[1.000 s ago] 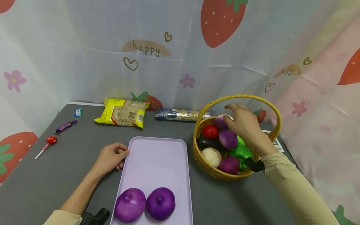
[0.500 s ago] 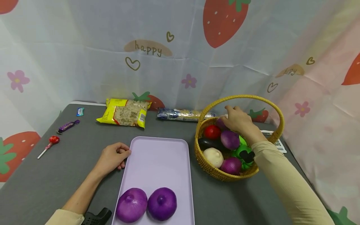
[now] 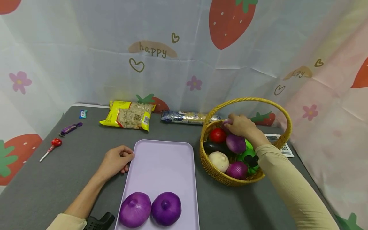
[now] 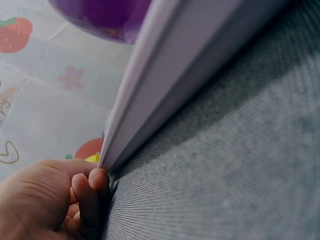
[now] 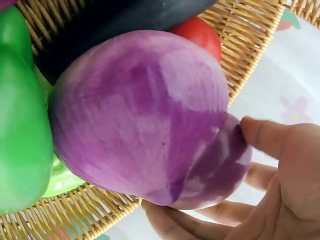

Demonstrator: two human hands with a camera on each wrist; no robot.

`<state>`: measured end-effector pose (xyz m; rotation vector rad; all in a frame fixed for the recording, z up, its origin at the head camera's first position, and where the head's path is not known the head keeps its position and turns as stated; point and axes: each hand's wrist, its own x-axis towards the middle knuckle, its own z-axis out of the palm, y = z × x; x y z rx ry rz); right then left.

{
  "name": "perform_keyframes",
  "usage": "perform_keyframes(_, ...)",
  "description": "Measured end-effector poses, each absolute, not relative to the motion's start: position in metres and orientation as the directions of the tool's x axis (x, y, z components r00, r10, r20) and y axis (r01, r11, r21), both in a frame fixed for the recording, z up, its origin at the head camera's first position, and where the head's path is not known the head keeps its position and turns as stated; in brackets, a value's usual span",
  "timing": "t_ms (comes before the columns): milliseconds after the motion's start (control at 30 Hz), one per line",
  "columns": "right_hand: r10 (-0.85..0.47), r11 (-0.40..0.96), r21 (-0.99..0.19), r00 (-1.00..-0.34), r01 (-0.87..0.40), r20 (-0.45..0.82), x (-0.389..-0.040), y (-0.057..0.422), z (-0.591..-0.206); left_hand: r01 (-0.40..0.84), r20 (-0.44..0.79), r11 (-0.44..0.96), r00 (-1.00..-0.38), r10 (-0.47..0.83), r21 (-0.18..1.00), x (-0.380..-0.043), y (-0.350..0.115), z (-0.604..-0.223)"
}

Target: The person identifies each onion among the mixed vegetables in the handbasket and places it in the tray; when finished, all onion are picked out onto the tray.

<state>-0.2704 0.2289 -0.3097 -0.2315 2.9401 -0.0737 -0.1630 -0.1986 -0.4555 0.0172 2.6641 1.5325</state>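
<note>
My left hand [image 3: 116, 162] pinches the left rim of a lilac tray [image 3: 164, 169], thumb over the edge and fingers curled below it in the left wrist view. Two purple onions [image 3: 166, 208] sit side by side at the tray's near end. To the right, my right hand [image 3: 241, 126] reaches under the handle of a wicker basket [image 3: 227, 181]. Its thumb and fingers grip a purple onion [image 5: 220, 167] at the basket's back, partly hidden behind a larger purple onion [image 5: 140, 115].
Also in the basket are a tomato [image 3: 217, 135], an eggplant [image 3: 213, 147], a white onion [image 3: 219, 161], another purple onion [image 3: 237, 170] and green peppers [image 5: 22, 120]. Behind the tray lie a yellow bag [image 3: 129, 115] and a long packet [image 3: 187, 117]. A lollipop [image 3: 54, 143] and wrapped candies [image 3: 70, 128] lie left.
My right hand has come down onto the onion at the back of the basket, and its fingers have closed round it. The left hand stays at the tray's rim.
</note>
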Motion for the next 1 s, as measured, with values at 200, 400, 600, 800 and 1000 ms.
perform_keyframes(200, -0.180, 0.982, -0.082, -0.973, -0.170, -0.147, -0.265, 0.231, -0.308, -0.027, -0.061, 0.493, -0.997, 0.051, 0.870, -0.161, -0.197, -0.458)
perform_keyframes(400, -0.234, 0.959, -0.171, -0.972, -0.225, -0.030, -0.244, 0.231, -0.299, -0.016, -0.047, 0.483, -0.997, 0.053, 0.876, -0.163, -0.198, -0.459)
perform_keyframes(600, -0.323, 0.919, -0.196, -0.938, -0.342, 0.127, -0.209, 0.233, -0.299, -0.018, -0.050, 0.489, -0.997, 0.053, 0.872, -0.164, -0.199, -0.459)
perform_keyframes(800, -0.437, 0.847, -0.174, -0.845, -0.502, 0.308, -0.171, 0.233, -0.303, -0.015, -0.047, 0.492, -0.997, 0.053, 0.870, -0.165, -0.198, -0.459)
perform_keyframes(1000, -0.546, 0.744, -0.129, -0.707, -0.656, 0.450, -0.141, 0.217, -0.307, -0.015, -0.046, 0.483, -0.998, 0.053, 0.875, -0.164, -0.198, -0.459)
